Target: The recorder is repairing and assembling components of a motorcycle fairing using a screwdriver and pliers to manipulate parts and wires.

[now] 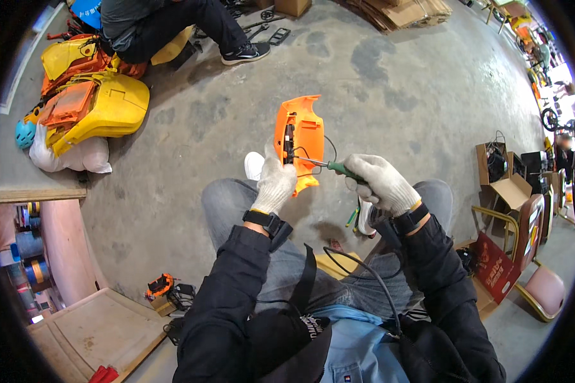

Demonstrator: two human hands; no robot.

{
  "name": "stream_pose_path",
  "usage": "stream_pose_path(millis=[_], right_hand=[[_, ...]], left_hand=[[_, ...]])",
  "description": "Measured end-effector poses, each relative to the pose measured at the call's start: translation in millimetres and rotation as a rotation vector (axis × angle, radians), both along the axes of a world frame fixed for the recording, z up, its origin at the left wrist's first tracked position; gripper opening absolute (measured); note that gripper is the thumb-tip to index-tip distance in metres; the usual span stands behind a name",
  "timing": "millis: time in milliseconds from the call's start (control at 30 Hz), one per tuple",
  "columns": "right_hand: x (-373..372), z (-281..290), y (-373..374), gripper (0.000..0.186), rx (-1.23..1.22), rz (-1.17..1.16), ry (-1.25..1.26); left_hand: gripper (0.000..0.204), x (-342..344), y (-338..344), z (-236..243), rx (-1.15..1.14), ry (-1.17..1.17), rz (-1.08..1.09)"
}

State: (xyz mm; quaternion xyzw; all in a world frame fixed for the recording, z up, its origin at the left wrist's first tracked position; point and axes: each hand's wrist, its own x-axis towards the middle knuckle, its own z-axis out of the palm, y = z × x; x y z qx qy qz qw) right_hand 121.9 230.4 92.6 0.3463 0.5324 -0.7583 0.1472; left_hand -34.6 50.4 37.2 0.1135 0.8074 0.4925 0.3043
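An orange plastic housing [310, 135] is held up over the floor in front of my knees, its inner side showing a dark strip and thin black wires. My gloved left hand [276, 182] is closed round its lower left edge. In my gloved right hand [382, 182] is a screwdriver with a green handle [344, 169]. Its metal shaft points left, and the tip reaches the dark strip inside the housing, close to my left fingers. Whether the tip sits in a screw is too small to tell. A black wire loops out beside the housing's right edge.
Yellow and orange plastic shells [102, 108] are heaped at the far left, near a seated person [172, 29]. Flattened cardboard [396, 13] lies at the back. Chairs [543, 290], an open carton [508, 179] and a red bag [495, 268] stand at right. A wooden board [96, 332] is at lower left.
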Motion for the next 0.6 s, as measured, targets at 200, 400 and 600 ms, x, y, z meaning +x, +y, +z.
stream_pose_path(millis=[200, 400, 600], right_hand=[[-1.7, -12.4, -14.9, 0.018, 0.913, 0.155, 0.411], [-3.8, -12.1, -20.0, 0.028, 0.598, -0.067, 0.240], [-1.3, -11.1, -6.8, 0.030, 0.474, 0.056, 0.031]], left_hand=[[0.040, 2.5, -4.6, 0.6, -0.012, -0.002, 0.035], [0.040, -2.5, -3.3, -2.3, -0.090, -0.146, 0.084], [0.040, 0.1, -0.2, 6.6, -0.112, -0.065, 0.058]])
